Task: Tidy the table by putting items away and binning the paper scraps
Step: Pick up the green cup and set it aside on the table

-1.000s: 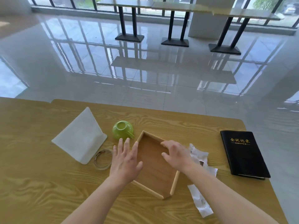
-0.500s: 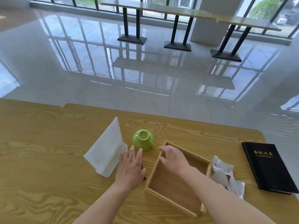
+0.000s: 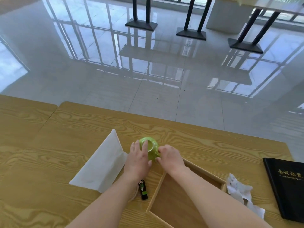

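Note:
A green cup (image 3: pixel 152 145) stands upside down on the wooden table (image 3: pixel 69 129). My left hand (image 3: pixel 137 159) rests on its left side with the fingers laid over the base. My right hand (image 3: pixel 169 156) is at its right side, fingers curled at the small handle. An empty wooden tray (image 3: pixel 155 192) lies just behind my right wrist. Crumpled white paper scraps (image 3: pixel 239 190) lie against the tray's right side. A small black and green stick-like item (image 3: pixel 143 189) lies between tray and left forearm.
A folded white sheet (image 3: pixel 102 162) stands tent-like left of the cup. A black notebook (image 3: pixel 287 186) lies at the table's right edge. A clear ring (image 3: pixel 134 194) peeks from under my left forearm. Glossy floor and table legs lie beyond the far edge.
Both hands have left the tray and moved forward onto the green cup. The view has shifted left and down, and the black stick-like item now shows.

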